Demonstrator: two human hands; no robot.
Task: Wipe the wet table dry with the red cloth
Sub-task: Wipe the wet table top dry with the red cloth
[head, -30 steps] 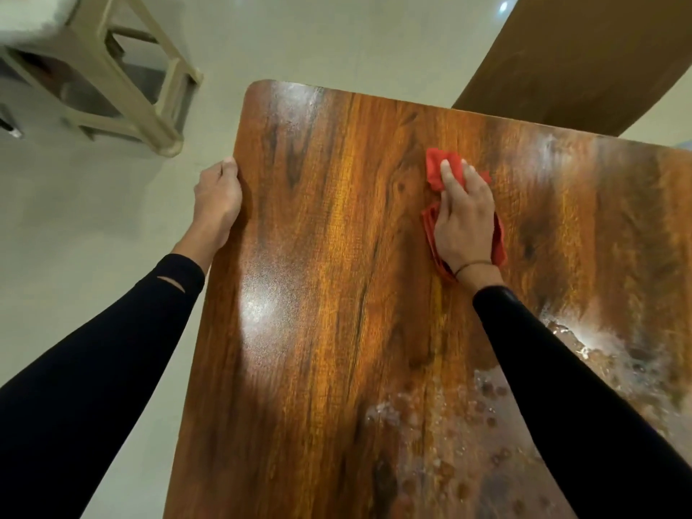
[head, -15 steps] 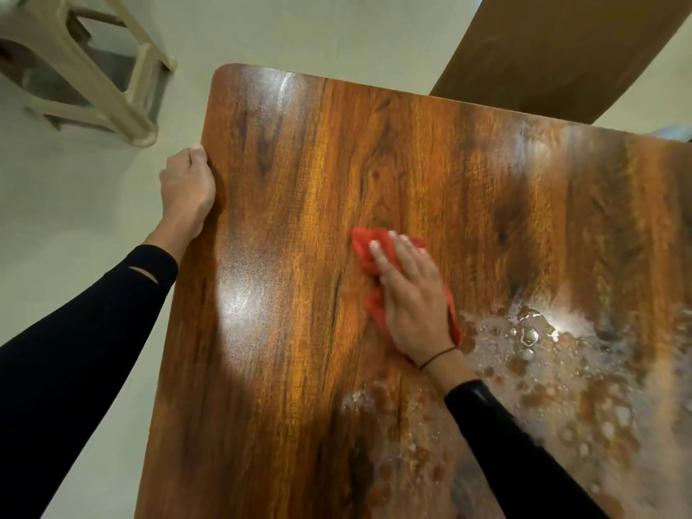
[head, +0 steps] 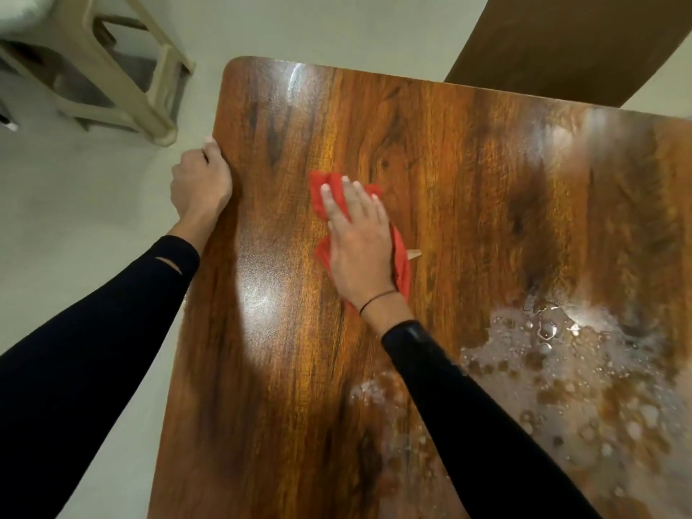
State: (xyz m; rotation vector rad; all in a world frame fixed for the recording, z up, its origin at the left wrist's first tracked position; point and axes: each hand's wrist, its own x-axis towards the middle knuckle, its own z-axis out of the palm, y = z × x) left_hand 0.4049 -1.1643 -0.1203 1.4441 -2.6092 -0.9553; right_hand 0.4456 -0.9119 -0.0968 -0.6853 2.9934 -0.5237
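A glossy brown wooden table [head: 468, 181] fills most of the view. My right hand [head: 357, 241] lies flat on the crumpled red cloth [head: 325, 189], fingers straight, pressing it onto the tabletop left of centre. Red fabric shows beyond the fingertips and along the hand's right side. My left hand [head: 200, 181] grips the table's left edge, fingers curled over the rim. A patch of water with bubbles and droplets [head: 561, 368] covers the near right part of the table. The far and left parts look dry and shiny.
A beige plastic stool [head: 112, 69] stands on the pale floor beyond the table's far left corner. A brown wooden panel [head: 580, 43] rises behind the table's far edge at the right. Pale floor [head: 75, 237] runs along the left side.
My right hand slid the cloth from the far middle of the table toward me, then leftward, nearer the left edge. My left hand stayed gripping the edge.
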